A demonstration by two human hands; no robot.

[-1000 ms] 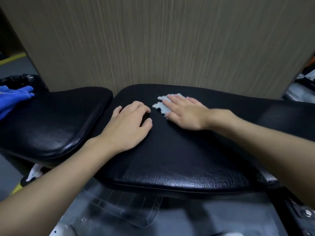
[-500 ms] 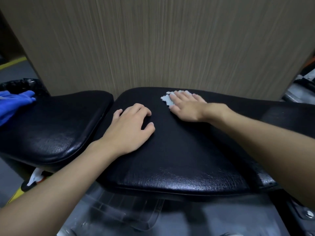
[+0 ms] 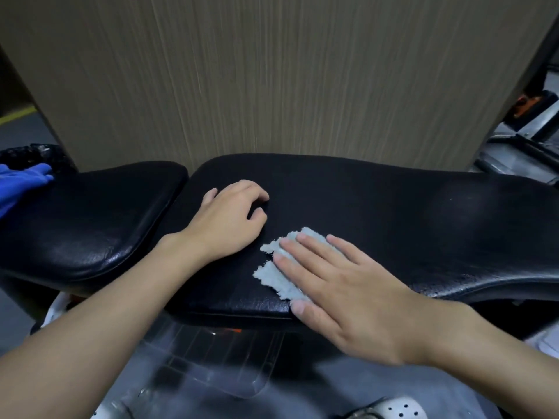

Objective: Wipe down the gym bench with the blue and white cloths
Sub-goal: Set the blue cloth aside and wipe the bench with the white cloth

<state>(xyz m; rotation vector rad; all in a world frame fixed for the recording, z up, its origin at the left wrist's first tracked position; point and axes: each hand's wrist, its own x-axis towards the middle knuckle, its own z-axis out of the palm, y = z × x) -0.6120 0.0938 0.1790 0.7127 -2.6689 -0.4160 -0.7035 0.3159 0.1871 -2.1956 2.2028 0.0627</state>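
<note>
The black padded gym bench [image 3: 393, 213] spans the view, with a separate seat pad [image 3: 90, 219] at the left. My right hand [image 3: 341, 288] lies flat with straight fingers on the white cloth [image 3: 275, 273], pressing it onto the long pad near its front edge. My left hand [image 3: 230, 219] rests on the pad beside the gap between the pads, its fingers curled loosely and holding nothing. The blue cloth [image 3: 21, 186] lies at the far left end of the seat pad.
A wood-grain panel [image 3: 272, 80] stands right behind the bench. Metal frame parts and a clear plastic plate [image 3: 217, 358] sit below the pad's front edge. Gym equipment [image 3: 526, 128] shows at the far right, and a dark object [image 3: 33, 155] behind the blue cloth.
My right hand has dragged the white cloth from the pad's far edge back toward me to the front edge. The left hand has stayed in place.
</note>
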